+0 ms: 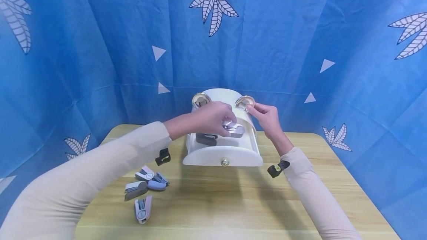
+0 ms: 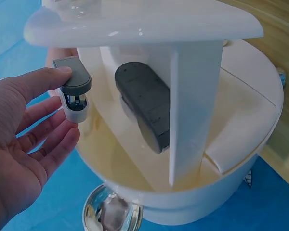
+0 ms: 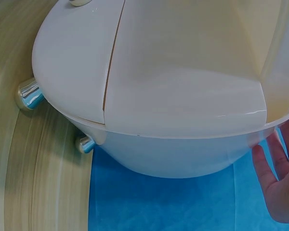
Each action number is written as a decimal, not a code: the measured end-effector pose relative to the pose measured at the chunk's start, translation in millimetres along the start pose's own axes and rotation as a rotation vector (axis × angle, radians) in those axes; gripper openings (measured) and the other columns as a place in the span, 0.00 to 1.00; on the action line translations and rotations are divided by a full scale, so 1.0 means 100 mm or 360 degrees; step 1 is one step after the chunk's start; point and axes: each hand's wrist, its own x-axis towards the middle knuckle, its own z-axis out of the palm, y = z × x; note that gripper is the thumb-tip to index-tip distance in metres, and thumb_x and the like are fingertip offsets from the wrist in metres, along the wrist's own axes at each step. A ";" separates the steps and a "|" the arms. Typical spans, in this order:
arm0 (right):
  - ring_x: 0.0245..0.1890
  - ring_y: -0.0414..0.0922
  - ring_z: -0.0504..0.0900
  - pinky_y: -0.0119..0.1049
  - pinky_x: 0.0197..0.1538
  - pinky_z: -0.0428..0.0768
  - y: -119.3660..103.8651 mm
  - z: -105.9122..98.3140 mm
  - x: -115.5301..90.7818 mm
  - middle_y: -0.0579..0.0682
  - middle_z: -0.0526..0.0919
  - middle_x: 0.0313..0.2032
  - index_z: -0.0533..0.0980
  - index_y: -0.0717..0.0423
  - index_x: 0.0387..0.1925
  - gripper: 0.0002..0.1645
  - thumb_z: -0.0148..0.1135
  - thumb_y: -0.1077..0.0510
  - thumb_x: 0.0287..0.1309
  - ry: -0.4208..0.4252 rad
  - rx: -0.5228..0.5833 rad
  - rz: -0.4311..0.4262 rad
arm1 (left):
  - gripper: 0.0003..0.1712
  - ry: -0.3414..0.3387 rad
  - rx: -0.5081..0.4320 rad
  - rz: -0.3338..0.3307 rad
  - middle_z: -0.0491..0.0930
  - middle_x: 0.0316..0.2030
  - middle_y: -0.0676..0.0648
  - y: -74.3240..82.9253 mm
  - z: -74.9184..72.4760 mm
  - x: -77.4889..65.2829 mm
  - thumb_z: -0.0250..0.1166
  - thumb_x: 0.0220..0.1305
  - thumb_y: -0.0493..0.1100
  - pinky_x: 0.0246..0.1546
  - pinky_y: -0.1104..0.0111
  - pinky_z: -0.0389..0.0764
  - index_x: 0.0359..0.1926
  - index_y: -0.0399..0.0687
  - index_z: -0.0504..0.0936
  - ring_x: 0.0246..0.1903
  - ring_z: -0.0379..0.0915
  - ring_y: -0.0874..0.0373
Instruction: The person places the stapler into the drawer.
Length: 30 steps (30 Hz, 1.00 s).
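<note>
My left hand (image 1: 213,116) pinches a small grey-and-white stapler (image 2: 77,79) over the pulled-out drawer (image 1: 203,156) of a white storage box (image 1: 221,93). In the left wrist view the thumb lies on the stapler's grey top, with the fingers below it. A dark grey stapler (image 2: 144,106) lies inside the drawer, beside the held one. My right hand (image 1: 268,117) grips the round gold-rimmed ear (image 1: 244,102) at the box's upper right, thumb in front. In the right wrist view its fingers (image 3: 279,159) are close along the white side wall.
Several small staplers lie on the wooden table (image 1: 213,203) at left, among them a grey-and-white one (image 1: 136,190) and a pink one (image 1: 143,209). A second gold-rimmed ear (image 1: 201,100) stands at the box's upper left. Blue patterned cloth (image 1: 207,58) hangs behind.
</note>
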 end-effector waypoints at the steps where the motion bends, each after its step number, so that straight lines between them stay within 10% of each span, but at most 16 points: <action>1: 0.45 0.32 0.85 0.32 0.56 0.82 0.00 0.00 0.00 0.42 0.90 0.41 0.83 0.61 0.55 0.23 0.70 0.51 0.64 0.0001 0.0005 -0.0006 | 0.19 -0.0003 0.0009 0.0003 0.84 0.35 0.48 0.00 0.02 0.01 0.77 0.54 0.43 0.40 0.68 0.78 0.47 0.45 0.90 0.35 0.74 0.57; 21: 0.44 0.31 0.85 0.27 0.52 0.81 0.01 0.00 0.00 0.30 0.88 0.34 0.84 0.62 0.53 0.22 0.70 0.51 0.64 0.0004 0.0032 -0.0033 | 0.03 -0.0096 0.0145 0.0045 0.82 0.24 0.52 0.01 0.09 0.13 0.71 0.58 0.37 0.32 0.71 0.73 0.31 0.47 0.91 0.27 0.68 0.61; 30: 0.45 0.31 0.85 0.29 0.55 0.81 -0.01 0.00 -0.01 0.44 0.91 0.41 0.83 0.60 0.55 0.23 0.70 0.50 0.64 -0.0009 -0.0002 -0.0018 | 0.07 -0.0112 0.0113 0.0005 0.89 0.34 0.49 0.04 0.05 0.12 0.73 0.61 0.39 0.45 0.67 0.82 0.40 0.45 0.91 0.34 0.77 0.59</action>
